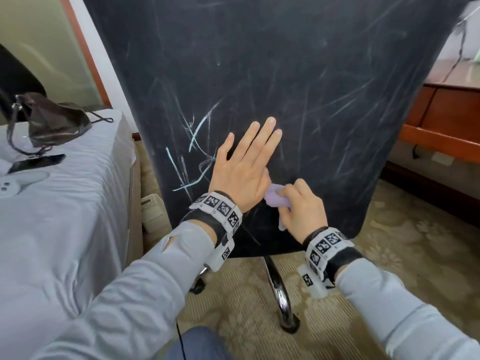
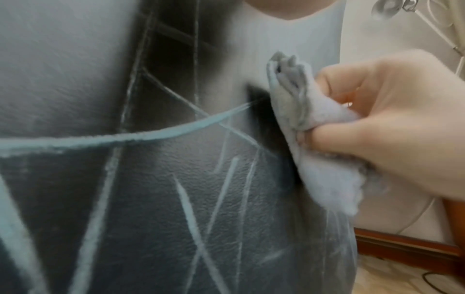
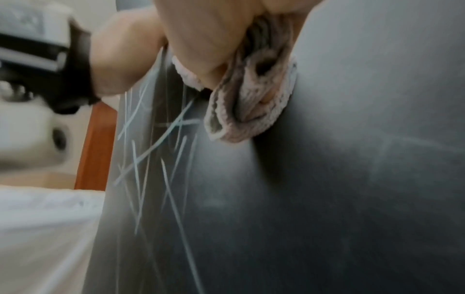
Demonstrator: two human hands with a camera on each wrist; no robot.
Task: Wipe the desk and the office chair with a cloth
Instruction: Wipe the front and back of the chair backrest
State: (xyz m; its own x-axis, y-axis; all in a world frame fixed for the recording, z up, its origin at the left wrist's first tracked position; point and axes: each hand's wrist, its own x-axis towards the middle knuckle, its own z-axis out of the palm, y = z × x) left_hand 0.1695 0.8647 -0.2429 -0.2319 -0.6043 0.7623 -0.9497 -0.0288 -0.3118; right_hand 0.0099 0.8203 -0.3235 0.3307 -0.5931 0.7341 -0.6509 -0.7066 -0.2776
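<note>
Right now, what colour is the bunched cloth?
Pale lilac cloth, gripped by the right hand; clearest in the head view.

The chair back (image 1: 272, 74) stood dead ahead — bed (image 1: 65, 203) to its left, tabletop (image 1: 454, 76) behind on the right. A bag (image 1: 54, 120) and phone (image 1: 36, 163) lay on the bed — chair legs (image 1: 281, 294) on the carpet (image 1: 389, 255).

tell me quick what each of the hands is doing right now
Left hand: open, flat against the chair back.
Right hand: closed, gripping the bunched purple cloth.
</note>
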